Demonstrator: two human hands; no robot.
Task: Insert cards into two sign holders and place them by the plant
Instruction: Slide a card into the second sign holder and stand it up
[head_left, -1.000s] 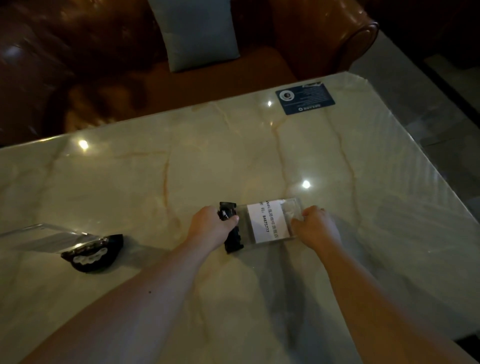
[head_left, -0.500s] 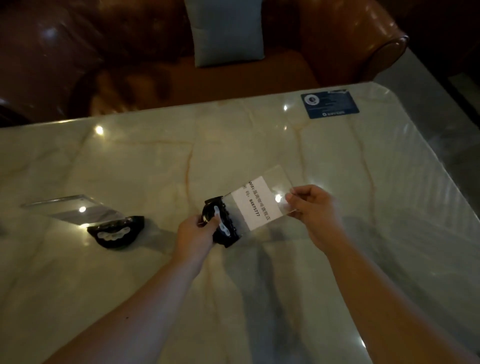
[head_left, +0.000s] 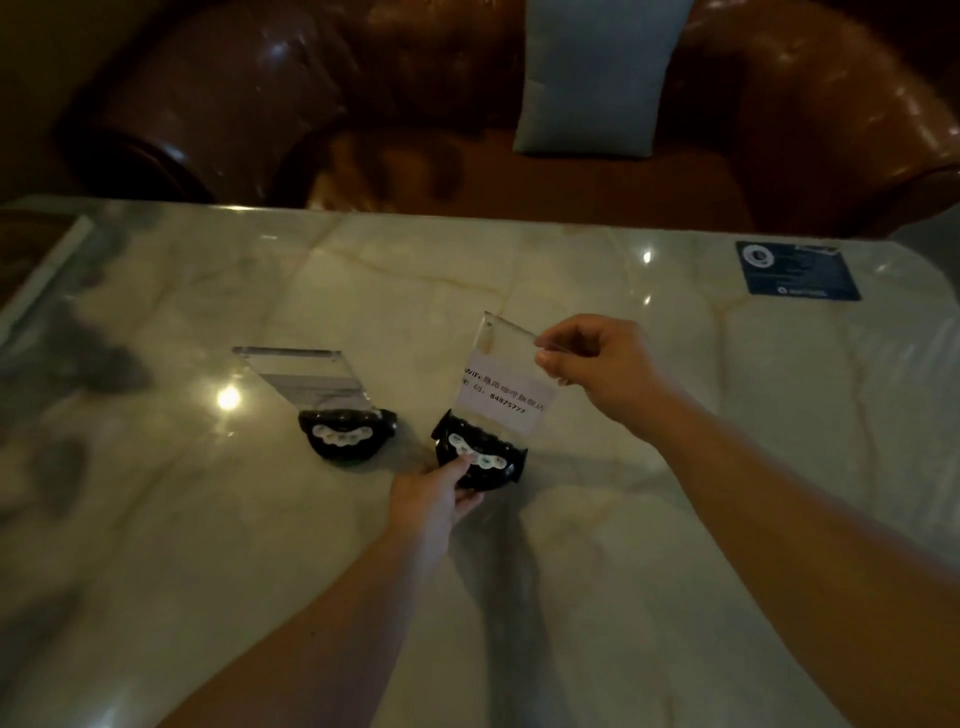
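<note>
A clear acrylic sign holder with a black base is held upright over the marble table, a white WiFi card inside its panel. My left hand grips the black base from below. My right hand pinches the panel's top right corner. A second sign holder stands on the table just to the left, its black base down and its clear panel without a card. No plant is in view.
A dark blue sticker lies at the table's far right corner. Behind the table stands a brown leather sofa with a grey cushion. Dark blurred reflections cover the table's left edge.
The holder with the card went from lying flat on the table to upright in both hands. It now sits close beside the second holder, and the view has swung left.
</note>
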